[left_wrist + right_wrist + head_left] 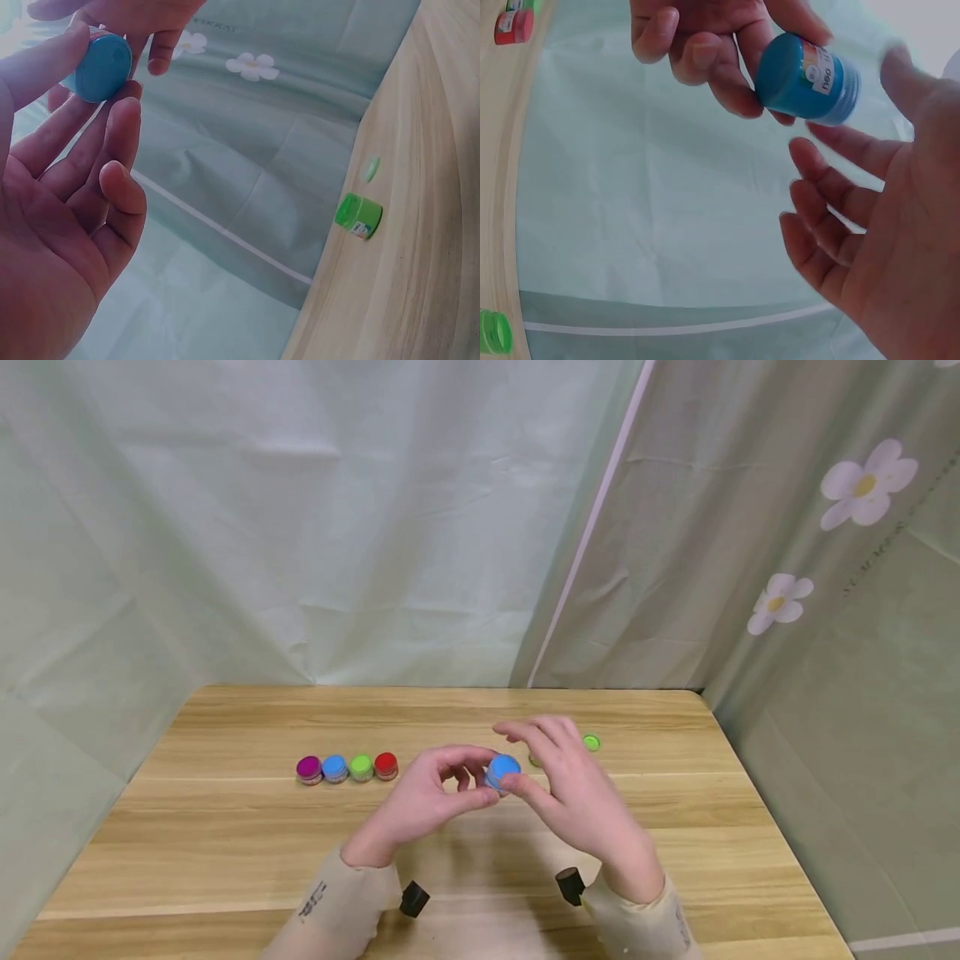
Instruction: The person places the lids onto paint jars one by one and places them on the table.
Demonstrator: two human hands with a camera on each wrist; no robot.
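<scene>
My left hand (429, 795) pinches a small blue jar (502, 770) between thumb and fingers, above the table. The jar has a blue lid, and a printed label shows on its side in the right wrist view (817, 71). Around the lid side, my right hand (581, 789) hovers with its fingers spread and loosely bent. A gap shows between that hand and the jar in the right wrist view. Behind the right hand, a green jar (360, 216) stands on the table, partly hidden in the head view. Its loose green lid (591, 742) lies a little farther right.
To the left on the wooden table (225, 827), a purple jar (309, 769), a blue-lidded jar (334, 767), a light green jar (362, 767) and a red jar (386, 766) stand in a row. A pale curtain (337, 527) hangs behind the table's far edge.
</scene>
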